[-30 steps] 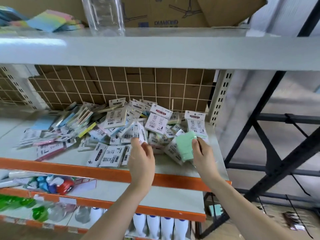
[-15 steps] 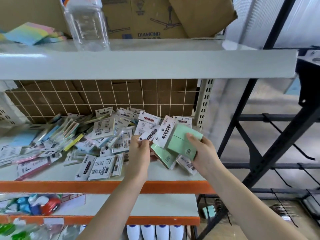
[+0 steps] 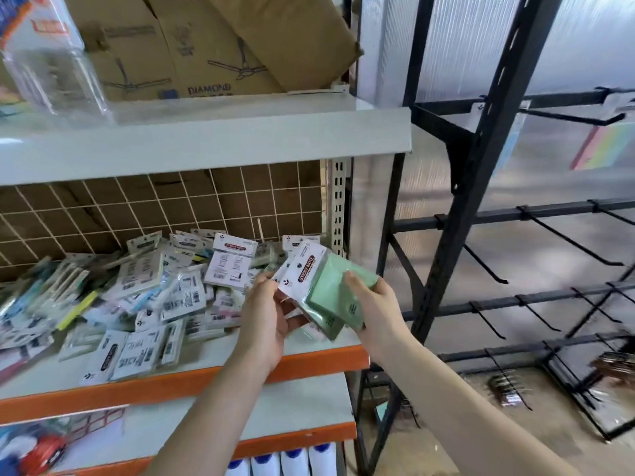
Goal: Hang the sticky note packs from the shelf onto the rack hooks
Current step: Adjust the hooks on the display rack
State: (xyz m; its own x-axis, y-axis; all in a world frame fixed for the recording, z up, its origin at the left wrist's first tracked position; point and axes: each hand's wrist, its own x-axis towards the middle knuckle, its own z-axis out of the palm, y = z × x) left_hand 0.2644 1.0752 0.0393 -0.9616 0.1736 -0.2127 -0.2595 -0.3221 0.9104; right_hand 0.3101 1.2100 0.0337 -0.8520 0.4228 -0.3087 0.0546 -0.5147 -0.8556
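Gripping a small stack of green sticky note packs in clear plastic sleeves with white header cards [image 3: 323, 286], the right hand [image 3: 374, 310] had its thumb across the top face and its fingers curled underneath, out of sight. The left hand [image 3: 268, 314] pinched the white header end of the same stack between thumb and fingertips, its palm turned toward the packs. The stack was tilted and held in the air just above the front right corner of the grey shelf with an orange front edge [image 3: 192, 372]. Behind and to the left of that corner, a loose heap of more packaged sticky notes [image 3: 144, 297] lay spread over the shelf. To the right of the shelf stood a black metal rack with long hooks [image 3: 481, 214].
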